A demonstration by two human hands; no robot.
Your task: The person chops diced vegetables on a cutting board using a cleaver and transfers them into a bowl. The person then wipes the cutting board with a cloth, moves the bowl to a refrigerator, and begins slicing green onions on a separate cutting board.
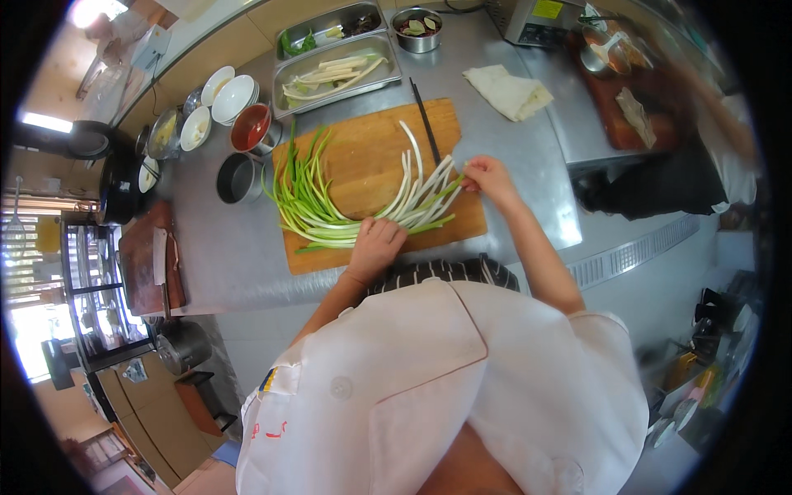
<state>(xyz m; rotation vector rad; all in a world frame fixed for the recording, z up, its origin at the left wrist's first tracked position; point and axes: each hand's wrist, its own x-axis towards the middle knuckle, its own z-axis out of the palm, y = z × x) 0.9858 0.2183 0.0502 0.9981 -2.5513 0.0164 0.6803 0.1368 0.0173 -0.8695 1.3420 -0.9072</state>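
A curved bunch of scallions lies across a wooden cutting board, green leaves to the left and white ends to the right. My left hand is closed over the middle of the bunch near the board's front edge. At the right end, my right hand pinches the tip of a scallion between thumb and fingers, just past the board's edge. Black chopsticks lie over the board's far right part, their lower ends close to the white stalks.
Behind the board stand metal trays with cut vegetables and a pot of spices. A folded cloth lies right. White bowls, a red-lined metal pot and a dark round tin stand left. A cleaver rests on another board.
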